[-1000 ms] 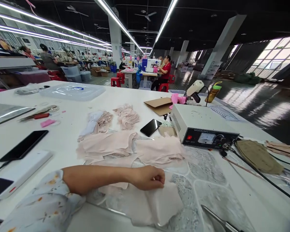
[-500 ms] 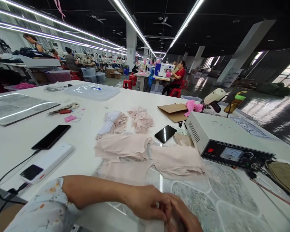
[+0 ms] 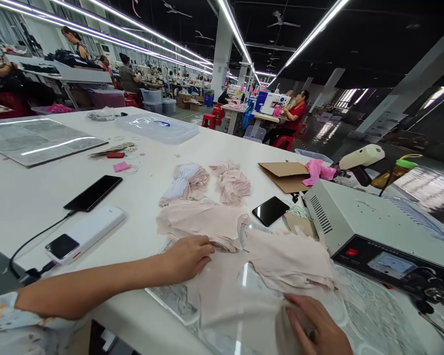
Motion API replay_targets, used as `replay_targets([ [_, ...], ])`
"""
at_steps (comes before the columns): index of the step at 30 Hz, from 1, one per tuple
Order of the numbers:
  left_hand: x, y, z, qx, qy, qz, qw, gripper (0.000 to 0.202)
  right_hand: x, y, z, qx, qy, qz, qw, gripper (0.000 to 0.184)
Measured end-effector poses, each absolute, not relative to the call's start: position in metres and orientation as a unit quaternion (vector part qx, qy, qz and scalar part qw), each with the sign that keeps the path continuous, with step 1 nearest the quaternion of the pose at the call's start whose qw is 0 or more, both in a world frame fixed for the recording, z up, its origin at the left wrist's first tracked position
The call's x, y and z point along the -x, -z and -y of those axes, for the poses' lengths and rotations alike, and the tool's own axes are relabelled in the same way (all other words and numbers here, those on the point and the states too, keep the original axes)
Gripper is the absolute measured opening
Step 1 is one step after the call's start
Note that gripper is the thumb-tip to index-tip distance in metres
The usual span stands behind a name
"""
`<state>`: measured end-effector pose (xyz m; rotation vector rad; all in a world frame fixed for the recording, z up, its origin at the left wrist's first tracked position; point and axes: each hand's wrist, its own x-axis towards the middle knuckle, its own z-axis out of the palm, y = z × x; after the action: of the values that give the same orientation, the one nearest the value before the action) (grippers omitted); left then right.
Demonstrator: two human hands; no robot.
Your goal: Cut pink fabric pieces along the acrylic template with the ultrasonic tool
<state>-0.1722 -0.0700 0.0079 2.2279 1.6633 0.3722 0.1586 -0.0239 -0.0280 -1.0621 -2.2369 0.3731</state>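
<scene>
A thin pale pink fabric piece (image 3: 240, 301) lies spread over a clear template sheet (image 3: 173, 301) with a marbled grey pattern. My left hand (image 3: 188, 259) is closed at its upper left, fingertips pressed together by the edge of a fabric stack (image 3: 200, 222). My right hand (image 3: 316, 328) grips the piece's right side, where the cloth bunches under thumb and fingers. Another pink stack (image 3: 288, 256) lies just above my right hand. Farther back are a bundle tied with white cloth (image 3: 183, 182) and a loose gathered bundle (image 3: 232, 182).
A grey machine box (image 3: 377, 217) with a dial stands on the right. Near the middle lies a black phone (image 3: 271, 211); another phone (image 3: 94, 192) and a white power bank (image 3: 87, 234) are left. Behind are cardboard (image 3: 283, 175) and a plastic lid (image 3: 155, 128). People sit at sewing machines beyond.
My hands, together at the front edge before, are now apart: the left moved up and left to the fabric, the right moved right. A fabric piece now spreads between them. The view shifted left.
</scene>
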Motion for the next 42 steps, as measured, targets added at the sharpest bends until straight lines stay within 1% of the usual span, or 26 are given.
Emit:
replay_targets([
  [3, 0.190, -0.001, 0.070, -0.779, -0.118, -0.598, 0.143, 0.007, -0.134, 0.026, 0.017, 0.402, -0.104, 0.839, 0.353, 0.023],
  [6, 0.195, 0.004, 0.071, -0.779, -0.118, -0.602, 0.127, 0.001, -0.095, 0.023, 0.007, 0.355, -0.119, 0.869, 0.324, 0.021],
  [9, 0.194, 0.007, 0.073, -0.784, -0.124, -0.598, 0.113, 0.010, -0.065, 0.025, -0.009, 0.339, -0.108, 0.889, 0.289, 0.022],
  [11, 0.194, 0.009, 0.073, -0.790, -0.132, -0.588, 0.106, 0.015, -0.056, 0.029, -0.016, 0.333, -0.102, 0.895, 0.278, 0.016],
  [13, 0.197, 0.011, 0.074, -0.796, -0.142, -0.579, 0.102, 0.014, -0.055, 0.032, -0.018, 0.323, -0.101, 0.901, 0.272, 0.012],
  [15, 0.200, 0.015, 0.073, -0.798, -0.153, -0.575, 0.097, 0.007, -0.058, 0.034, -0.015, 0.307, -0.099, 0.907, 0.272, 0.014],
  [18, 0.203, 0.019, 0.071, -0.802, -0.162, -0.568, 0.093, 0.010, -0.061, 0.034, -0.008, 0.272, -0.091, 0.914, 0.287, 0.014],
  [20, 0.203, 0.019, 0.071, -0.808, -0.163, -0.559, 0.092, 0.004, -0.060, 0.033, -0.005, 0.266, -0.081, 0.915, 0.292, 0.013],
  [22, 0.202, 0.015, 0.072, -0.819, -0.172, -0.541, 0.086, 0.012, -0.058, 0.033, -0.005, 0.282, -0.072, 0.914, 0.283, 0.021],
  [24, 0.201, 0.008, 0.076, -0.840, -0.196, -0.501, 0.066, 0.018, -0.056, 0.033, -0.006, 0.294, -0.070, 0.915, 0.266, 0.020],
  [27, 0.202, 0.001, 0.084, -0.881, -0.215, -0.420, 0.034, 0.018, -0.058, 0.037, -0.008, 0.292, -0.087, 0.919, 0.249, 0.018],
  [30, 0.202, 0.002, 0.093, -0.899, -0.186, -0.396, 0.032, 0.017, -0.062, 0.045, -0.006, 0.295, -0.114, 0.915, 0.249, 0.021],
  [33, 0.201, 0.009, 0.098, -0.884, -0.148, -0.442, 0.048, 0.015, -0.065, 0.053, -0.004, 0.324, -0.129, 0.902, 0.256, 0.027],
  [35, 0.200, 0.011, 0.097, -0.843, -0.125, -0.516, 0.086, 0.012, -0.064, 0.054, -0.003, 0.345, -0.145, 0.893, 0.250, 0.031],
  [36, 0.201, 0.009, 0.095, -0.816, -0.112, -0.555, 0.116, 0.013, -0.063, 0.053, -0.004, 0.353, -0.157, 0.890, 0.243, 0.030],
  [39, 0.205, -0.001, 0.085, -0.756, -0.078, -0.619, 0.200, 0.028, -0.059, 0.047, -0.006, 0.372, -0.189, 0.882, 0.220, 0.023],
  [40, 0.207, -0.005, 0.082, -0.748, -0.072, -0.624, 0.214, 0.029, -0.057, 0.044, -0.006, 0.375, -0.193, 0.882, 0.210, 0.020],
  [42, 0.209, -0.011, 0.078, -0.745, -0.069, -0.625, 0.223, 0.022, -0.054, 0.039, -0.007, 0.377, -0.189, 0.886, 0.190, 0.015],
])
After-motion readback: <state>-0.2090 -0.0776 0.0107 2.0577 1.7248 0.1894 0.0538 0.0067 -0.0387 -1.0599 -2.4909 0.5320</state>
